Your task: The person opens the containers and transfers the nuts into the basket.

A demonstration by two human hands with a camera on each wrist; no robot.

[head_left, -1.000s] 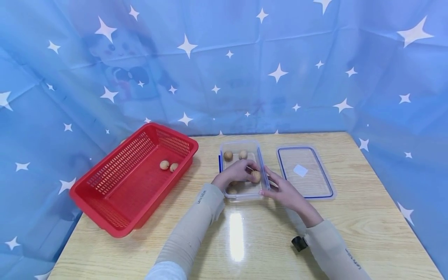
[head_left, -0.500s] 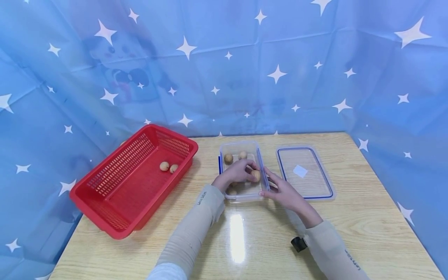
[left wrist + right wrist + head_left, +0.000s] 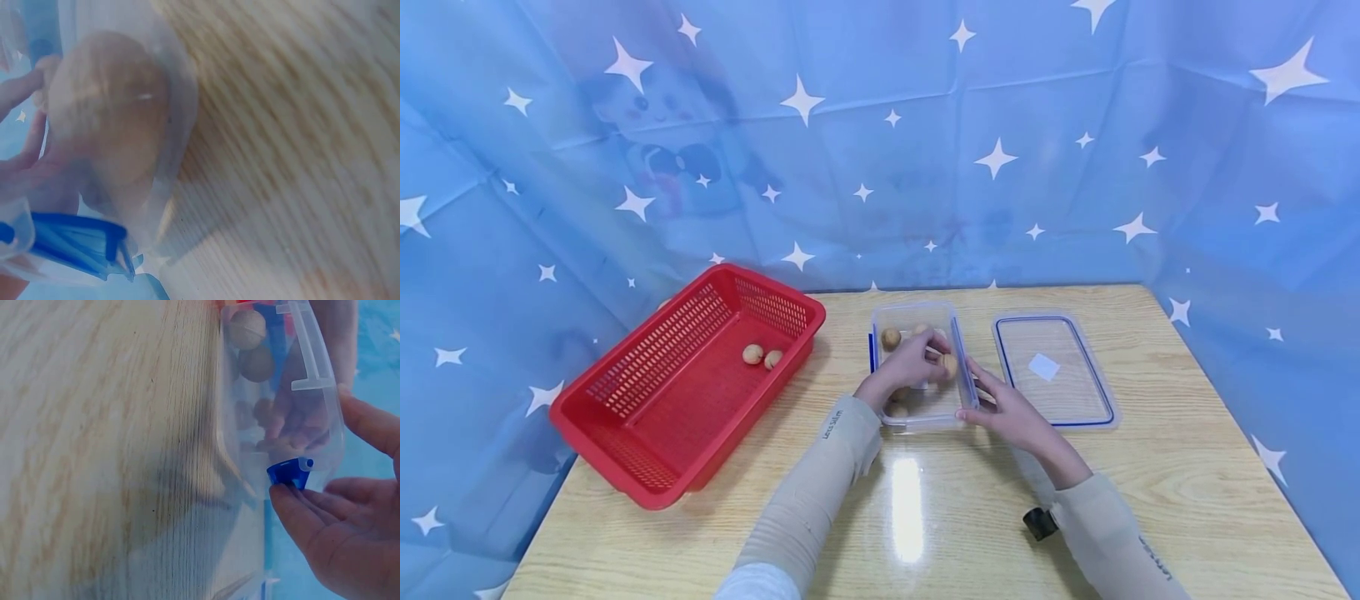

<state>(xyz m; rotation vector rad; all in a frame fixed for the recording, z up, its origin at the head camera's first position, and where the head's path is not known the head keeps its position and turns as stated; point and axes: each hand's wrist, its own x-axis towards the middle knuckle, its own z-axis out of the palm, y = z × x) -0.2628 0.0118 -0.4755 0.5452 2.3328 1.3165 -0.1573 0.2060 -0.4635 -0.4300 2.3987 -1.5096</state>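
A clear plastic food container [image 3: 917, 422] with blue clips stands mid-table. My left hand [image 3: 912, 364] reaches down into it, pinching a walnut [image 3: 950, 367] near the right wall. Other walnuts lie inside: one in the far left corner [image 3: 891, 338], another beside it at the back, partly covered by the fingers, and one at the front left [image 3: 897, 409]. In the left wrist view a walnut [image 3: 112, 100] shows large through the cloudy wall. My right hand [image 3: 350, 531] holds the container's right side, thumb at the rim and fingers by a blue clip [image 3: 290, 473].
Left of the container stands a red plastic basket [image 3: 685, 408] with two walnuts [image 3: 752, 354] in it. Flat on the table to the right lies the clear lid [image 3: 1075, 400] with its blue seal. A blue star-patterned curtain [image 3: 880, 142] surrounds the table.
My left hand has shifted slightly toward the back of the container with the walnut in its fingers. The right hand keeps its place on the side.
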